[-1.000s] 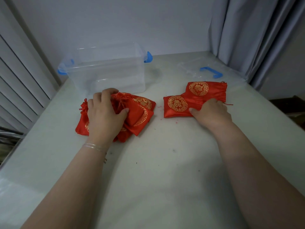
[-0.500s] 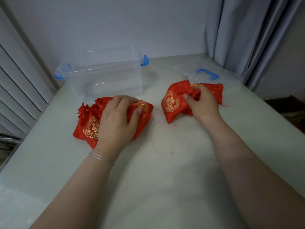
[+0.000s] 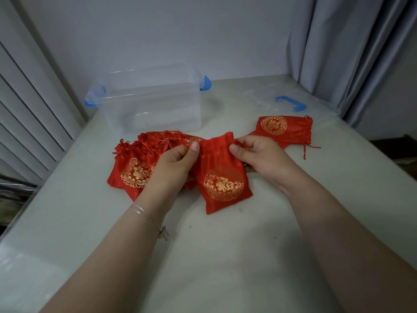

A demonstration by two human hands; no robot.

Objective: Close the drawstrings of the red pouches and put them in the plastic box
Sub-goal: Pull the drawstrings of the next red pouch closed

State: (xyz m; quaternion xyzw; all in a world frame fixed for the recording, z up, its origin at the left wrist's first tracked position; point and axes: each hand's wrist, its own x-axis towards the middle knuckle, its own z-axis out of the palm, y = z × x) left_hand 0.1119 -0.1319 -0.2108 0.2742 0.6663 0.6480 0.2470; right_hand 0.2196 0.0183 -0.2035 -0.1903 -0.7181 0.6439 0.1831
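From the head view, a red pouch with a gold round emblem lay on the pale surface, in front of the clear plastic box. The left hand held the pouch's top left corner, its grip pinched on what looked like the red drawstring there, though the cord was too thin to see well. The right hand held the top right corner, its grip pinched on the cord end at that side. The pouch's mouth was spread flat between the two hands.

Just in front of the box and left of the held pouch sat a heap of pouches, their tops gathered and their knotted cords bunched. To the right of the box, a further pouch lay flat with its cords trailing loose. The box stood open on the surface, with blue latches on both ends. Its clear lid, with a blue handle, lay to the right of the box, near a grey curtain.
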